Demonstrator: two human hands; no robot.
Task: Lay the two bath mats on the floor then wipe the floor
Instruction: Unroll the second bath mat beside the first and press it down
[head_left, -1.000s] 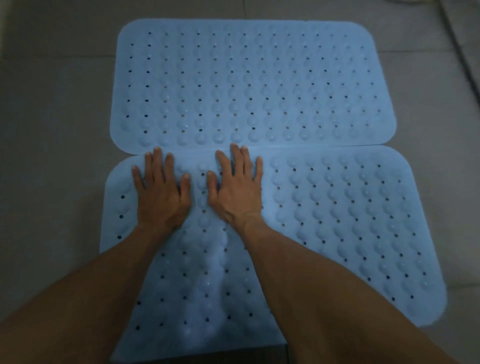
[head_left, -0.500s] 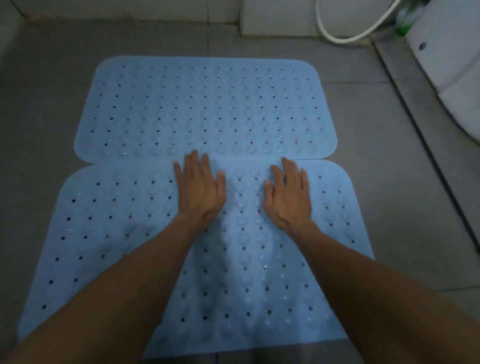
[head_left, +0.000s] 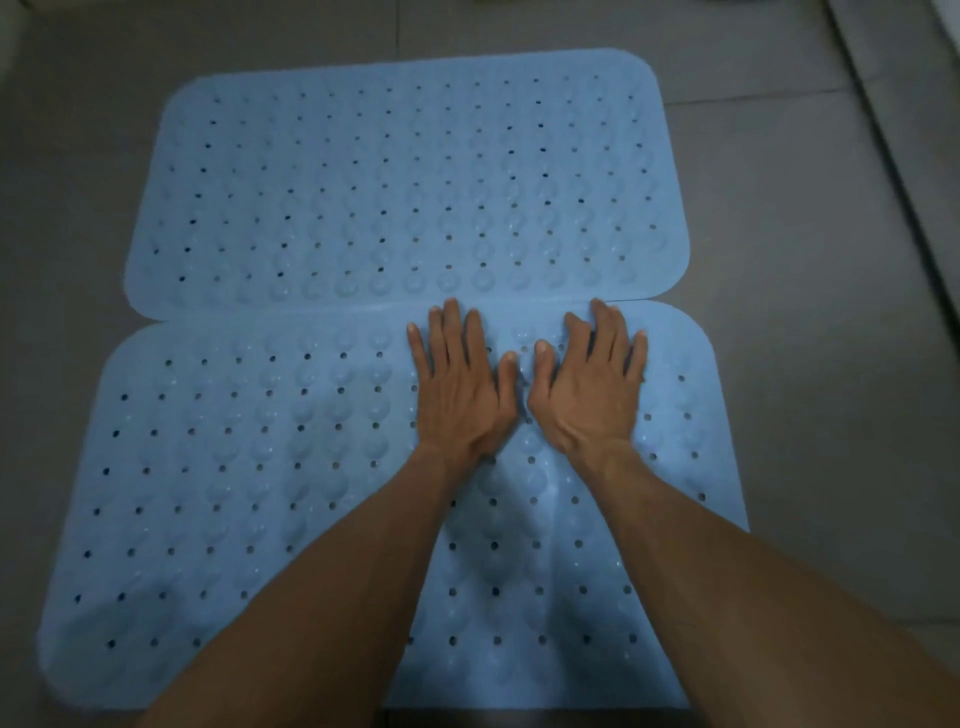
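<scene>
Both hands have slid over toward 3 o'clock on the near mat since a moment ago, and now they sit close together with the thumbs almost touching. The left hand (head_left: 460, 384) and the right hand (head_left: 589, 384) are spread flat, palms down, pressing on the near light blue rubber bath mat with bumps and little holes (head_left: 249, 467). They pinch nothing. The fingertips reach the mat's far edge at 12 o'clock.

Right past that edge lies the far light blue rubber bath mat with the same bumps and holes (head_left: 405, 182). The two mats touch along one long line, and the far one seems to lap a bit over the near one. Both lie flat on the grey tiled floor (head_left: 810, 322).

What could go wrong? If the hands push too hard toward 12 o'clock, the near mat may slide under or bump the far mat and make a hump. A patch at 6 o'clock looks a little puffy, so it may not stick down. No cloth shows, so the wiping is not started, I think.
</scene>
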